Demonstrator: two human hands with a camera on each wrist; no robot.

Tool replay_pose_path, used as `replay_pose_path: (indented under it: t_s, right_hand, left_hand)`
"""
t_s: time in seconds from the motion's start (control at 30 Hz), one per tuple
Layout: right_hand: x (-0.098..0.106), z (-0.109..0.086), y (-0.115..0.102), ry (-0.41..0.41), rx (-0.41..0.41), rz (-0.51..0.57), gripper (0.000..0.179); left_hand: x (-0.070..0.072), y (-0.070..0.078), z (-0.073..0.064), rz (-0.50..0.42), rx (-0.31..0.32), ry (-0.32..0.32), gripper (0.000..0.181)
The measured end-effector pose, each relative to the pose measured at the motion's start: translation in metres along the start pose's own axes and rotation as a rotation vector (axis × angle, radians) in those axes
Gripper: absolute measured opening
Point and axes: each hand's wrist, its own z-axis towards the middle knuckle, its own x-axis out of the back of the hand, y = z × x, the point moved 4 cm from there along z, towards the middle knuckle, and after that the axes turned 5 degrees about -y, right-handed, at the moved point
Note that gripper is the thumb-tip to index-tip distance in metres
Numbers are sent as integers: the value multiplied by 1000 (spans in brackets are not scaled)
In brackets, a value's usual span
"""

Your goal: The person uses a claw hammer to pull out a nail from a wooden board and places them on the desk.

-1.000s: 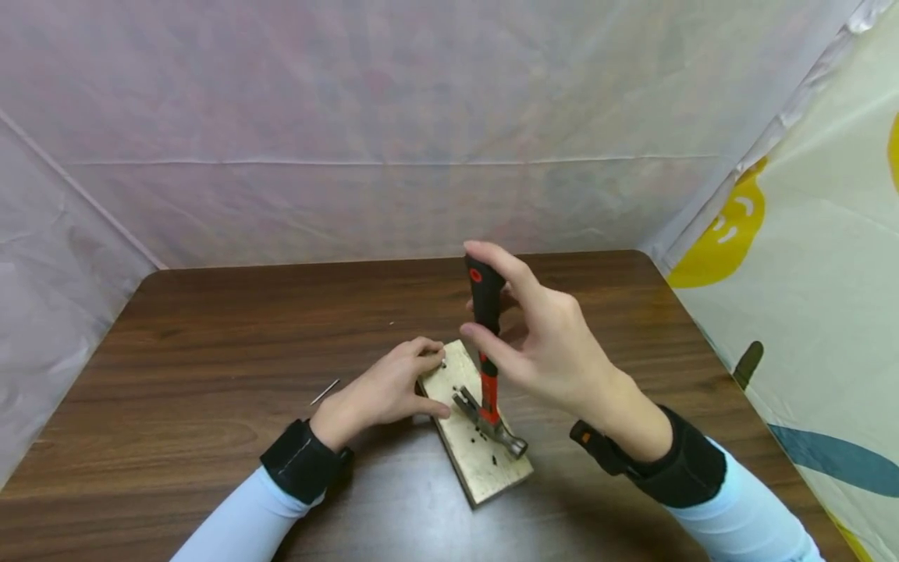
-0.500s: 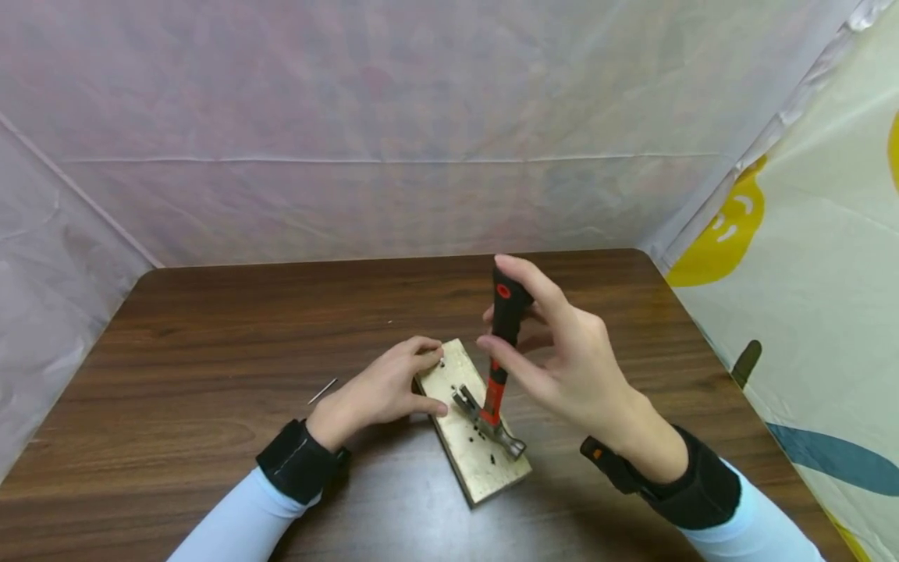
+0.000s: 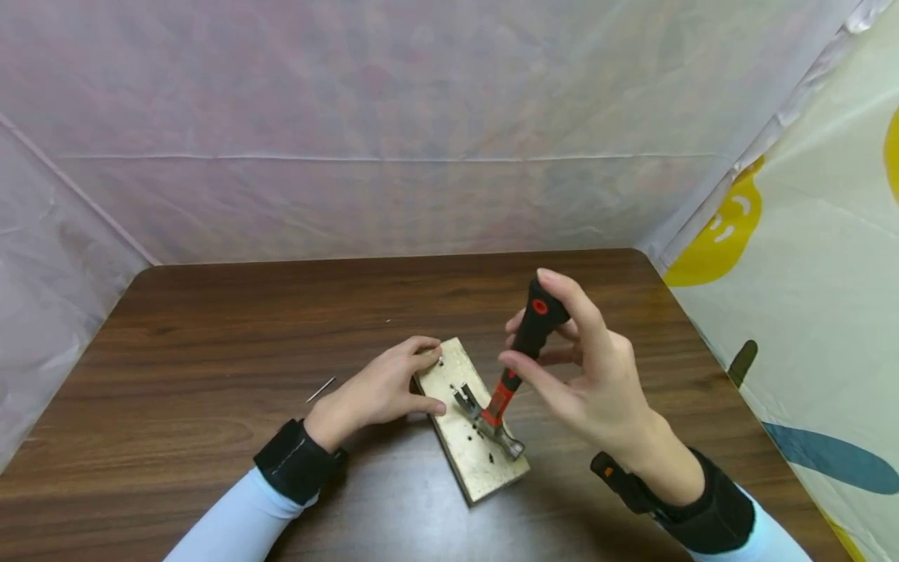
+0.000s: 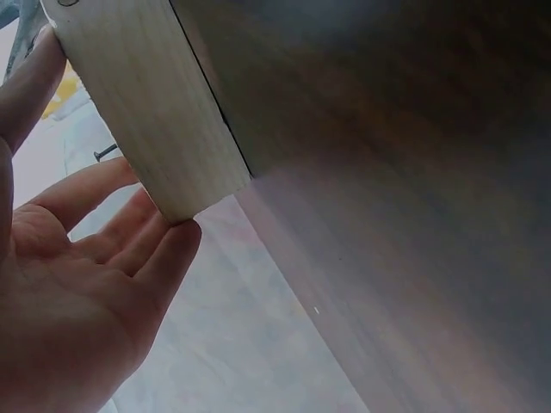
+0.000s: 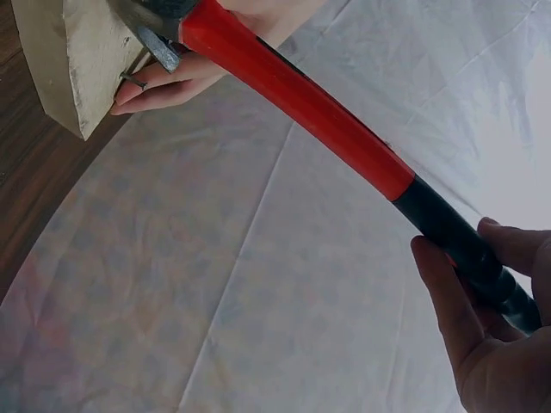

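Observation:
A claw hammer (image 3: 502,398) leans to the right over a pale wooden board (image 3: 460,367), its metal head (image 5: 151,26) lying on the top face. My right hand (image 3: 597,375) holds the black grip (image 5: 456,237), fingers and thumb around it. At the board's left side and far corner, my left hand (image 3: 382,390) grips the edge; in the left wrist view its fingers (image 4: 168,258) bend against the board (image 4: 151,103). A nail (image 4: 105,153) sticks out near that corner. By the claw a small metal tip shows, but whether the claw grips a nail I cannot tell.
A loose nail (image 3: 321,389) lies on the brown table (image 3: 211,336), left of the board. Several dark holes or nail heads mark the board's near half. White cloth (image 3: 351,203) hangs behind the table, and a printed sheet (image 3: 794,328) hangs at the right.
The hammer's handle has tipped to the right and down with my right hand, while its head stays at about the same place on the board. My left hand has hardly moved.

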Motion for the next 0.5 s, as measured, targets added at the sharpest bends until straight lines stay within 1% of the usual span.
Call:
replay_pose_path:
  t_s: [0.13, 0.27, 0.37, 0.5]
  right_hand:
    - [1, -1, -1, 24, 0, -3, 69]
    - [3, -5, -1, 77, 3, -7, 70]
    - [6, -10, 1, 118, -1, 38, 72]
    - [10, -16, 4, 153, -12, 115, 76]
  left_hand:
    - [1, 0, 0, -3, 0, -3, 88]
    - [1, 0, 1, -9, -3, -6, 88]
    - [0, 0, 1, -12, -3, -6, 88]
    - [-1, -1, 0, -19, -3, -4, 89]
